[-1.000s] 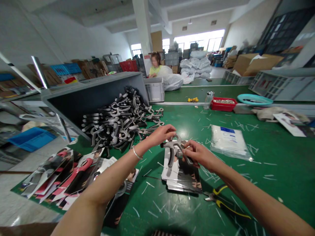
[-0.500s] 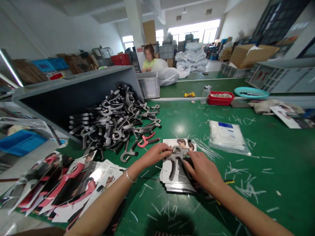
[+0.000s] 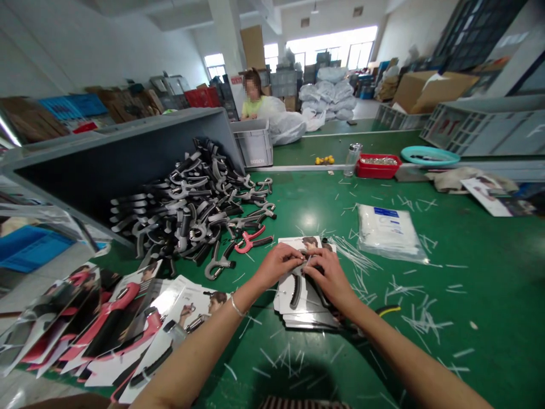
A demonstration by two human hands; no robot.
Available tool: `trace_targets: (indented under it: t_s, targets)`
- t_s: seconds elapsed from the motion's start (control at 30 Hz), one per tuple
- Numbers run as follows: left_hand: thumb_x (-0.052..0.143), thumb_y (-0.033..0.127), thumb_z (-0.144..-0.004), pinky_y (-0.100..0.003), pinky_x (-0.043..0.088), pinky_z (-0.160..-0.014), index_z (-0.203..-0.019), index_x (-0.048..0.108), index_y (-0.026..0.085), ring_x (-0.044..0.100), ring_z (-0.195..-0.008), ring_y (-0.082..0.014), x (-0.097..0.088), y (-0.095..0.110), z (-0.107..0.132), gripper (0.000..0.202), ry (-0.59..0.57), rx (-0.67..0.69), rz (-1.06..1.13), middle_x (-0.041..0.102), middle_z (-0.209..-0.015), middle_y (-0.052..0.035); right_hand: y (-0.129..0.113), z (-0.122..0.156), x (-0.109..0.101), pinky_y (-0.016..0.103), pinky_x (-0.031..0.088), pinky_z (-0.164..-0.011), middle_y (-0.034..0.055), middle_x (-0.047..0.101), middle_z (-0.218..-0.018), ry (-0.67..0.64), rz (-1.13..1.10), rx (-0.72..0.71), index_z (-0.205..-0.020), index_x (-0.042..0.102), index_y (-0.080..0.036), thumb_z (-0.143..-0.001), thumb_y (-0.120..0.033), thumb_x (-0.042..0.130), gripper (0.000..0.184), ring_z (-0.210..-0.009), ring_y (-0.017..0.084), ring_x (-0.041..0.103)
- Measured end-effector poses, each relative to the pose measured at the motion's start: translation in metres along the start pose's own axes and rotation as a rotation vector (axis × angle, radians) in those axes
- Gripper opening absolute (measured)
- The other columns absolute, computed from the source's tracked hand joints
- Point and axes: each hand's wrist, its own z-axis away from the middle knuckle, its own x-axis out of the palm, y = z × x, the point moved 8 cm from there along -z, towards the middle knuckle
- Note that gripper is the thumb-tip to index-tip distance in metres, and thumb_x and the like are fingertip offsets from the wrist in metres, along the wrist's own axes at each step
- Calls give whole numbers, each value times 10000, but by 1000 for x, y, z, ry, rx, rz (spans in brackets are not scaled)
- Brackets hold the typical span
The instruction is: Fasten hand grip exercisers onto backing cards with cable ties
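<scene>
Because stacked cards (image 3: pixel 307 314) seemingly support the gray hand grip (image 3: pixel 295 294), the left hand (image 3: pixel 279 262) and right hand (image 3: pixel 331 275) can meet, fingers bent, at its top. What they're gripping, I can't tell.

Card stack (image 3: pixel 304 311) — printed paper, glossy. Hand grip (image 3: pixel 295 292): matt, plastic-looking handles. Tabletop (image 3: pixel 489 272) smooth, shiny enough to throw a highlight. Bag (image 3: pixel 389 230) — glossy clear film. Big bin (image 3: pixel 149 125): matt plastic.

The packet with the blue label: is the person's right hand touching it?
Apart. The head view shows green tabletop and loose white strips between the right hand, which is over the card stack, and the packet.
</scene>
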Motion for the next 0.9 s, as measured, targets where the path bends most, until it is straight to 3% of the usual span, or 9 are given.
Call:
trace_targets:
  t_s: [0.13,0.3,0.73,0.9]
  targets:
    - [682,295,-843,-347,435,-918,-843,740,195,613,-924,-204,0,-1,3,116,43,32,-19,726,-862,-45,7,-6,2,499,280,-1066,83,603,-1271,-21,-60,53,-785,698,-217,-895,-299,629,155,-1259,275,479]
    - [666,298,-865,-349,426,-942,-876,741,194,613,-962,-206,1,-1,4,130,73,30,1,737,-907,-51,6,-2,7,517,234,-1104,75,504,-1429,-110,-48,-1,-831,708,-224,-928,-338,580,197,-1351,276,395]
    - [668,271,-866,-372,423,-967,-854,730,197,625,-965,-206,2,4,7,98,87,44,-20,741,-929,-58,3,-3,6,530,234,-1120,75,512,-1419,-158,-57,7,-790,705,-224,-912,-347,592,207,-1353,283,402]
    - [611,308,-907,-378,408,-988,-889,731,209,608,-1013,-211,5,10,10,157,-80,119,-78,732,-949,-48,5,-1,3,506,269,-1097,65,565,-1357,-63,-83,7,-818,697,-234,-930,-371,566,220,-1305,275,452]
